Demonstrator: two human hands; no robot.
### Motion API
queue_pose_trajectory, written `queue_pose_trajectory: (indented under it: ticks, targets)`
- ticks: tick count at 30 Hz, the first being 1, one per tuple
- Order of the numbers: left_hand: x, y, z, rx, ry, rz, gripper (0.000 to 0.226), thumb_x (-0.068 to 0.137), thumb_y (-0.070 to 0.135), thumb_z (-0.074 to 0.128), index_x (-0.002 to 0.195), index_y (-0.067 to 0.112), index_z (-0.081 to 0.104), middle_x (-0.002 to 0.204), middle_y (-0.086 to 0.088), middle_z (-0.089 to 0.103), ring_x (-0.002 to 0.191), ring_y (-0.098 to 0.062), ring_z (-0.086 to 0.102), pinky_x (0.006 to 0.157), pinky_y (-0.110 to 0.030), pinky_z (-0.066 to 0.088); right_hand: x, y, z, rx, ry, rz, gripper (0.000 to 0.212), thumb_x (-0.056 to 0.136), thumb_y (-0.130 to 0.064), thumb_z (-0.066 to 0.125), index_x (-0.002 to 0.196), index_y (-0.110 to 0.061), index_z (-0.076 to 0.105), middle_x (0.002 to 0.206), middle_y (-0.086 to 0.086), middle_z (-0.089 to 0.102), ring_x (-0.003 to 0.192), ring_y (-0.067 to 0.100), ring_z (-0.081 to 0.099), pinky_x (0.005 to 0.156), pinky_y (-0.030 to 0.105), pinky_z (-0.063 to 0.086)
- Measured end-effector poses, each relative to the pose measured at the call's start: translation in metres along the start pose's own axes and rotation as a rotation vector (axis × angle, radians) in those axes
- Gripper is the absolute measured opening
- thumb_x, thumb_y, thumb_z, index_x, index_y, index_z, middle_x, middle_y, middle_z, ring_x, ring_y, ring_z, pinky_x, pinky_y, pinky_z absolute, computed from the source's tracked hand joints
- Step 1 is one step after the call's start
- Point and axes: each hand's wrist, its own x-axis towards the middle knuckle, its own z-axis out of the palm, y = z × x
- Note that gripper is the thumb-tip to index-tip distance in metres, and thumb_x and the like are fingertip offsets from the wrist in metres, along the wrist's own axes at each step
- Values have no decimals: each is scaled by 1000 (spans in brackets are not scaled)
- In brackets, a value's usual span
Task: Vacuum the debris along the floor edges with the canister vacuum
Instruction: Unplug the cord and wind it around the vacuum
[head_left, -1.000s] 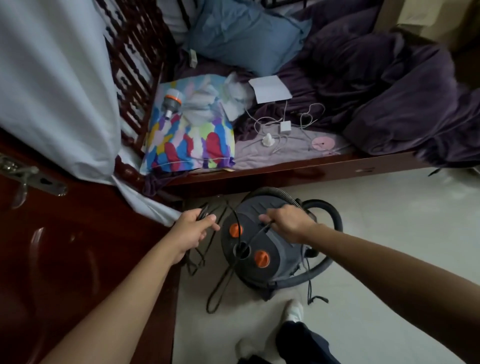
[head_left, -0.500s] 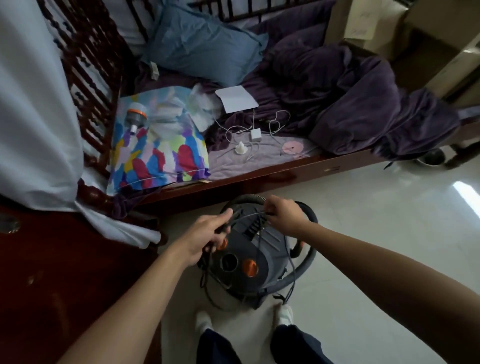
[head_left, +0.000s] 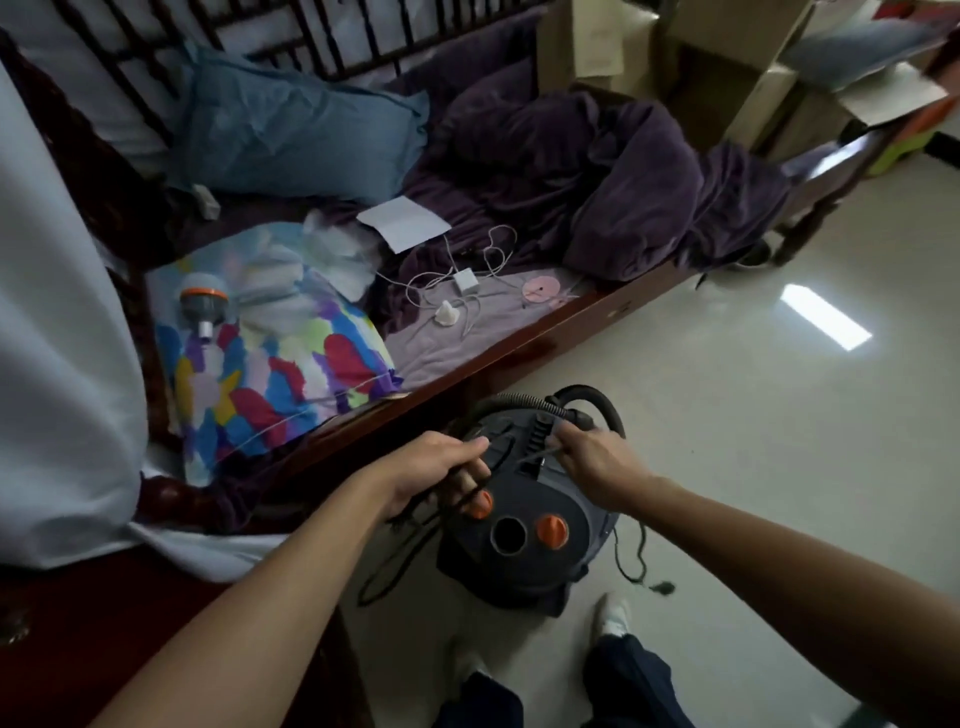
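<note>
Black cord loops hang from my gripping left hand; my right hand pinches a strand. Pulled carelessly, they could knot or tip the canister vacuum.

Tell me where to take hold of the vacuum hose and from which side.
Probably the ribbed hose where it arches over the far edge of the canister vacuum. Come down from above, since the bed frame crowds the far side.
</note>
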Motion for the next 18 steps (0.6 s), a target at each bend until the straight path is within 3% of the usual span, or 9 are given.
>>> queue_pose_trajectory:
  ticks: [1, 3, 5, 7, 10, 12, 14, 16, 18]
  targets:
    - [2, -2, 1, 16, -46, -2, 45, 94, 48, 54, 93, 4, 65, 68, -14, 69, 48, -13, 56, 39, -16, 36, 1, -17, 1, 42, 29, -3, 16, 95, -33, 49, 102, -20, 45, 83, 7, 54, 83, 38, 59, 64, 37, 39]
    - [4, -6, 3, 66, -109, 36, 39, 89, 45, 63, 86, 6, 65, 55, -4, 57, 45, -11, 48, 42, -17, 36, 3, -40, -2, 126, 43, -11, 33, 87, -27, 58, 115, -20, 43, 90, 8, 58, 91, 37, 61, 68, 34, 40]
    - [5, -5, -1, 114, -158, 92, 28, 87, 36, 68, 78, 10, 63, 51, 1, 47, 43, -9, 41, 43, -19, 34, 5, -43, -9, 176, -26, -1, 60, 82, -28, 68, 135, -24, 41, 120, 10, 58, 112, 31, 58, 85, 34, 46]
    - [5, 2, -7, 107, -247, 121, 26, 86, 33, 70, 74, 12, 61, 51, 1, 43, 43, -8, 39, 44, -18, 31, 4, -35, -12, 173, -150, 10, 81, 77, -29, 77, 146, -32, 35, 148, 7, 39, 133, 27, 41, 107, 40, 39]
    - [3, 15, -12, 16, -457, 130, 26, 85, 33, 68, 72, 11, 61, 47, 2, 36, 40, -9, 31, 42, -18, 28, -3, -20, -2, 198, -206, 49, 82, 74, -37, 82, 146, -33, 42, 159, 3, 24, 144, 27, 24, 118, 45, 25]
    - [4, 21, -11, -36, -568, 128, 29, 83, 35, 69, 70, 11, 62, 43, 3, 33, 37, -9, 27, 44, -21, 27, -10, -15, 6, 483, -165, 77, 62, 76, -43, 80, 132, -24, 60, 148, 4, 47, 136, 23, 42, 115, 47, 32]
    - [7, 21, -13, -88, -608, 126, 31, 80, 39, 74, 69, 12, 62, 41, 4, 30, 36, -9, 27, 51, -25, 40, -18, -12, 13, 800, -142, 123, 34, 81, -39, 77, 108, -18, 74, 116, 4, 71, 112, 17, 63, 103, 48, 46]
    - [13, 16, -23, -155, -589, 94, 31, 76, 37, 78, 67, 13, 61, 41, 5, 28, 36, -8, 27, 54, -28, 49, -26, -4, 15, 935, -96, 183, 26, 79, -38, 74, 92, -15, 78, 99, 6, 75, 99, 19, 69, 96, 42, 52]
    - [20, 6, -35, -170, -538, 42, 28, 76, 30, 79, 64, 17, 58, 43, 5, 27, 37, -8, 27, 47, -25, 44, -34, 9, 16, 1010, -64, 232, 19, 72, -35, 71, 75, -16, 75, 79, 8, 74, 76, 19, 69, 76, 34, 56]
